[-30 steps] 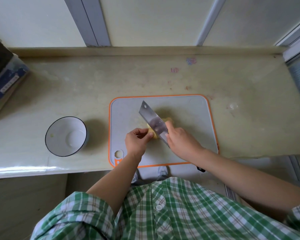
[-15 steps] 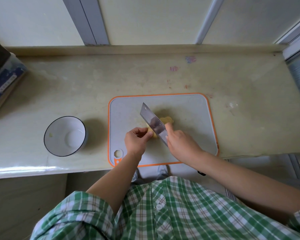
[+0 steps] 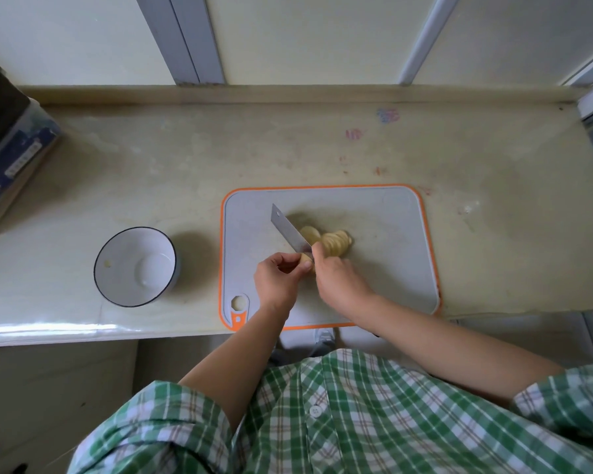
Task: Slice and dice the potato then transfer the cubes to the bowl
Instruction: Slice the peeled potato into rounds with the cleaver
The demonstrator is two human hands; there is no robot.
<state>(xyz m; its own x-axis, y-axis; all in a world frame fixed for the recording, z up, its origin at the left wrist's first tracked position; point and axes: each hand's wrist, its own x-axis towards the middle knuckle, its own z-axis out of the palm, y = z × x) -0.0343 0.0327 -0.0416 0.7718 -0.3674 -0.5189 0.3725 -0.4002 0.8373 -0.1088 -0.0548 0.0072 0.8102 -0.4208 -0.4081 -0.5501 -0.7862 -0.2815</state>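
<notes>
Looking down from the head camera, the potato (image 3: 332, 242) lies near the middle of the cutting board (image 3: 391, 285). Most of it is fanned out in thin rounds just right of the knife (image 3: 290, 234). The left hand (image 3: 278, 282) pinches the small uncut end (image 3: 305, 258) with curled fingers. The right hand (image 3: 339, 278) is wrapped round the knife's handle, the blade angled toward the board's far left corner. I'd say slicing is nearly finished — dicing not yet begun, no cubes anywhere. The bowl (image 3: 117, 254) sits on the counter (image 3: 322, 148), well left of the board, and holds no potato — only a tiny speck.
</notes>
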